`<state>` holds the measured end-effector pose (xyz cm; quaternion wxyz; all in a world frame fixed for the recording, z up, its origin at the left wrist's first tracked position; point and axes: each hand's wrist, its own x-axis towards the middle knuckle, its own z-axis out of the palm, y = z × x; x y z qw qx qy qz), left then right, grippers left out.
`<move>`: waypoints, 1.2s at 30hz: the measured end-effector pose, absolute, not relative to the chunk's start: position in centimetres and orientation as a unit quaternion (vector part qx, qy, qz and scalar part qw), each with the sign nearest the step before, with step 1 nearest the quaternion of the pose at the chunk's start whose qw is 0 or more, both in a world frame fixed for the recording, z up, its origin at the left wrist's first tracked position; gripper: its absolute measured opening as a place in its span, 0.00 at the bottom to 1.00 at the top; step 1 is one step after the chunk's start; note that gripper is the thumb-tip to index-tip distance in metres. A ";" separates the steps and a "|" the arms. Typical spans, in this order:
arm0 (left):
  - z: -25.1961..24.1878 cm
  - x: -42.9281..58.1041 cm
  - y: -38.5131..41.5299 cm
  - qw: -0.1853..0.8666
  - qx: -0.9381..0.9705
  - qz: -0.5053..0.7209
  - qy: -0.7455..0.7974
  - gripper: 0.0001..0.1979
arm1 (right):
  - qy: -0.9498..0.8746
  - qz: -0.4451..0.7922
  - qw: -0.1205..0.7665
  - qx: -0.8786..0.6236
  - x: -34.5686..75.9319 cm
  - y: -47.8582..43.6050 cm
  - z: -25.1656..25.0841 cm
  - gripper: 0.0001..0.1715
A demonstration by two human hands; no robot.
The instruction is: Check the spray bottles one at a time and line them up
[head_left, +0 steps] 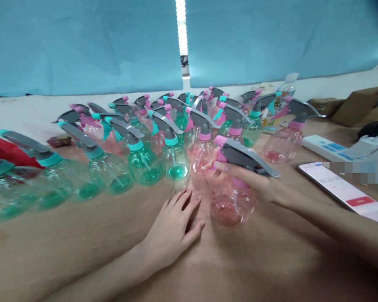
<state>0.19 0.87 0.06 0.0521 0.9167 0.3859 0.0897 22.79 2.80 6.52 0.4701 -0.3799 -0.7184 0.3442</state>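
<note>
A clear pink spray bottle (231, 205) with a grey and pink trigger head stands upright in front of me. My right hand (250, 178) grips it around the neck, below the grey lever. Flat on the tabletop (113, 251), just left of that bottle, rests my left hand (178, 222), its fingers spread and nothing in it. Beyond my hands stand another pink spray bottle (203, 155) and a green spray bottle (174, 161). The palm side of my right hand is partly hidden by the trigger head.
Several green spray bottles (145, 165) run in a row to the left, with more bottles crowded behind. A pink bottle (283, 140) stands at right. A lit phone (343, 188), a white power strip (324, 147) and a brown cardboard box (359, 105) lie farther right.
</note>
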 end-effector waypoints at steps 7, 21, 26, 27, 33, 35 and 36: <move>-0.1 0.1 0.9 0.053 0.916 0.091 0.386 0.23 | -0.723 0.310 0.473 -0.396 23.0 2.8 6.4 0.14; 0.1 0.1 0.9 0.050 0.917 0.094 0.385 0.23 | -0.700 0.343 0.502 -0.375 22.4 2.9 5.9 0.05; 0.0 0.2 0.9 0.052 0.916 0.096 0.386 0.23 | -0.704 0.360 0.498 -0.356 22.5 3.0 6.1 0.03; -0.1 0.2 1.0 0.053 0.916 0.097 0.386 0.23 | -0.704 0.366 0.501 -0.347 22.5 3.0 6.1 0.04; 0.1 0.2 0.9 0.056 0.915 0.102 0.386 0.23 | -0.697 0.379 0.517 -0.320 22.5 3.2 5.6 0.03; 0.1 0.2 0.9 0.057 0.915 0.101 0.387 0.23 | -0.696 0.383 0.521 -0.313 22.5 3.3 5.5 0.04; 0.1 0.2 0.9 0.058 0.915 0.098 0.388 0.23 | -0.694 0.385 0.522 -0.312 22.5 3.3 5.5 0.05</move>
